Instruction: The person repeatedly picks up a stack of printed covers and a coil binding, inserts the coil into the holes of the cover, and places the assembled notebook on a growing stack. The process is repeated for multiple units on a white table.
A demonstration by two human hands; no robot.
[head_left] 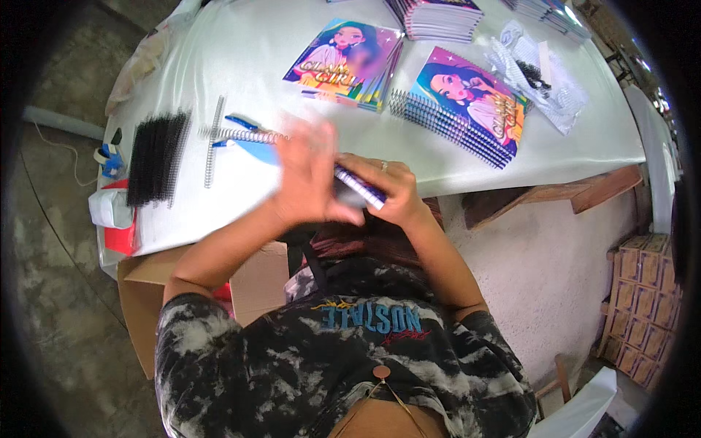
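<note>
While our right hand [391, 193] grips the thin notebook [359, 187] over the near table [241, 51] edge, our blurred left hand [307, 175] lies flat against it. We judge it light and bendy, best held by its edges.

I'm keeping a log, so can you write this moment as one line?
left hand: blurred, on notebook | right hand: gripping notebook | table: black coils, spiral wire, notebook stacks

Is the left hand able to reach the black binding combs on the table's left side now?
Probably yes. The left hand is at the notebook, which the right hand holds. Between it and the black binding combs lie only flat wire spirals on the table, nothing tall.
</note>
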